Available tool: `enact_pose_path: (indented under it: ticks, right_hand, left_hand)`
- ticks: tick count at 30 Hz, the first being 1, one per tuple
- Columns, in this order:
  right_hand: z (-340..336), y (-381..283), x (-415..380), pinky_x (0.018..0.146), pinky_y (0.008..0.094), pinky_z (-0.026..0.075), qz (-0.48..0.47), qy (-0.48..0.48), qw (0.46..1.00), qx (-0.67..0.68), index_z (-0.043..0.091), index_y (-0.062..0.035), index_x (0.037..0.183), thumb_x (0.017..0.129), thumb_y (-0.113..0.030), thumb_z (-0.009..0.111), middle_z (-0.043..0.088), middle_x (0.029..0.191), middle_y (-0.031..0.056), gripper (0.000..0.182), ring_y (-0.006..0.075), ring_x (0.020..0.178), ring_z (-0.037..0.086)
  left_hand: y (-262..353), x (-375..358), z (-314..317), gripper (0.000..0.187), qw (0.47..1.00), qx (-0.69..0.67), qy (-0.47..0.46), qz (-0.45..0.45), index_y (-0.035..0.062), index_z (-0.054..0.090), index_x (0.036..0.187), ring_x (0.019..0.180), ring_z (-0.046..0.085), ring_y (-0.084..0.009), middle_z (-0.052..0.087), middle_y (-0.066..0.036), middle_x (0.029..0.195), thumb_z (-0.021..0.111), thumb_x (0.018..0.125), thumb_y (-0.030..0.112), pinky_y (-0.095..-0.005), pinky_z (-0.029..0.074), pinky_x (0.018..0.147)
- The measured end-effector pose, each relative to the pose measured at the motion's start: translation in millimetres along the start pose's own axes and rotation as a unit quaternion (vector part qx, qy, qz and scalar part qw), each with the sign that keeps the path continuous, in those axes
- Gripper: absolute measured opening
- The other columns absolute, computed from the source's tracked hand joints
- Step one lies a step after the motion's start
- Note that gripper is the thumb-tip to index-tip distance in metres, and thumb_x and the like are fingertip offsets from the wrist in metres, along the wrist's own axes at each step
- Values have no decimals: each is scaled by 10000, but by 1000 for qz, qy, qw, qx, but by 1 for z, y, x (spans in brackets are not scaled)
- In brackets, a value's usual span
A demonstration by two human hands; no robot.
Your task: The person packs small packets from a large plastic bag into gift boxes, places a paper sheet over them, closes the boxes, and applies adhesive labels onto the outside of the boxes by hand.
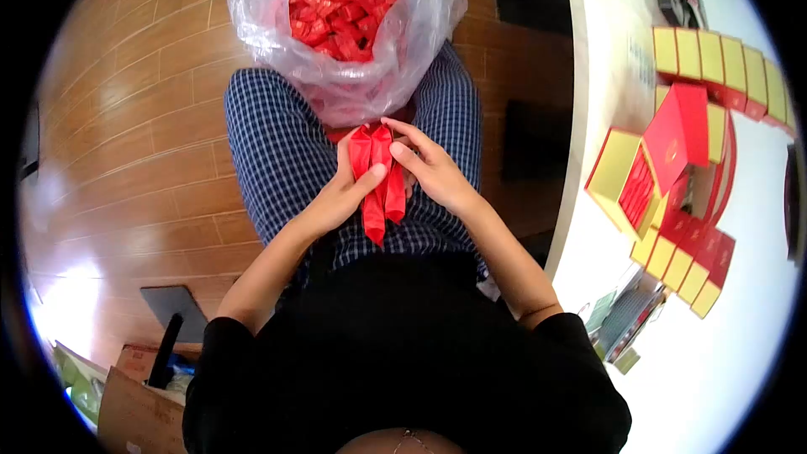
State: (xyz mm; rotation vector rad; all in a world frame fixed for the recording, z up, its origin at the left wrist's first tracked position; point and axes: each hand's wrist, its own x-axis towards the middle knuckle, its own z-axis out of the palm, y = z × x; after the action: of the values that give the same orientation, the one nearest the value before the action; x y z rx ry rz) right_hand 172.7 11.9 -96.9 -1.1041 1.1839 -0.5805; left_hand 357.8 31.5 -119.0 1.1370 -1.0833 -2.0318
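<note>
Over my lap, two long red packets (376,181) lie side by side between my hands. My left hand (346,186) grips them from the left, its thumb lying across the wrapping. From the other side my right hand (429,170) closes on their upper part, thumb and fingers at the edge. The packets' lower ends stick out below my hands. What is inside the wrapping cannot be seen. Just beyond, a clear plastic bag (252,8) stands between my knees, full of small red packets (343,21).
To the right is a white table (580,109). It carries an open red and gold box (605,170) with red packets in it, a row of gold-sided boxes (710,59) and more boxes (685,256). A cardboard box (139,412) stands on the wooden floor (143,143) at lower left.
</note>
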Motion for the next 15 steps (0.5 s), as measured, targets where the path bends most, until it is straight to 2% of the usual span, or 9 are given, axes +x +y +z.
enact_pose_path:
  ticks: [1,3,4,5,7,8,9,12,15]
  right_hand:
    - [4,8,-12,728,252,488,3,5,1000,14,416,-74,1394,980,-324,512,582,1085,78,493,127,829,576]
    - [8,15,-36,654,230,476,146,-26,984,93,427,-70,1378,978,-318,516,593,1043,71,479,113,769,566]
    - [13,20,-43,669,232,475,123,-5,987,99,439,-60,1363,976,-309,521,595,1014,69,467,110,784,565]
    - [14,21,-48,669,232,475,119,-4,987,106,439,-60,1363,976,-309,521,595,1014,69,467,110,784,565]
    - [13,14,-52,670,234,472,69,19,992,102,440,-60,1362,976,-305,521,593,988,62,464,107,791,562]
    - [9,16,-53,603,227,470,48,26,993,107,441,-59,1363,975,-295,527,589,975,55,463,92,725,560]
    - [4,11,-57,603,227,470,36,33,993,108,441,-59,1363,975,-295,527,589,975,55,463,92,725,560]
    - [-14,-4,-77,465,209,435,8,98,986,135,474,-52,1341,963,-263,552,595,941,45,440,68,579,530]
    - [-48,-27,-115,647,209,478,-71,204,971,104,480,-67,1356,963,-247,562,609,998,33,440,56,738,550]
  left_hand:
    - [-4,-10,0,714,1000,8,-4,-12,58,70,1451,1327,328,-239,320,-172,1401,521,970,331,-369,261,1101]
    - [-12,-27,4,653,997,-37,-10,-71,54,102,1439,1343,299,-237,319,-171,1394,470,991,352,-359,246,1106]
    - [-10,-32,7,576,997,-29,-9,-70,89,140,1452,1344,273,-216,308,-126,1417,422,1011,329,-365,211,1118]
    - [-10,-33,10,576,997,-23,-10,-73,89,140,1452,1344,273,-216,308,-126,1417,422,1011,329,-365,211,1118]
    - [-3,-26,14,536,999,16,-19,-39,83,193,1417,1292,331,-206,349,-128,1365,445,1005,315,-351,255,1092]
    - [5,-23,19,494,999,39,-13,-9,74,235,1382,1239,377,-194,392,-128,1309,465,998,283,-339,292,1065]
    - [9,-20,26,494,999,50,-18,-1,74,235,1382,1239,377,-194,392,-128,1309,465,998,283,-339,292,1065]
    - [27,-8,56,518,996,69,-5,56,44,270,1387,1245,403,-219,422,-145,1297,513,969,227,-341,293,1072]
    - [60,17,107,531,981,133,-76,115,52,241,1412,1273,385,-232,392,-164,1333,492,973,214,-345,276,1083]
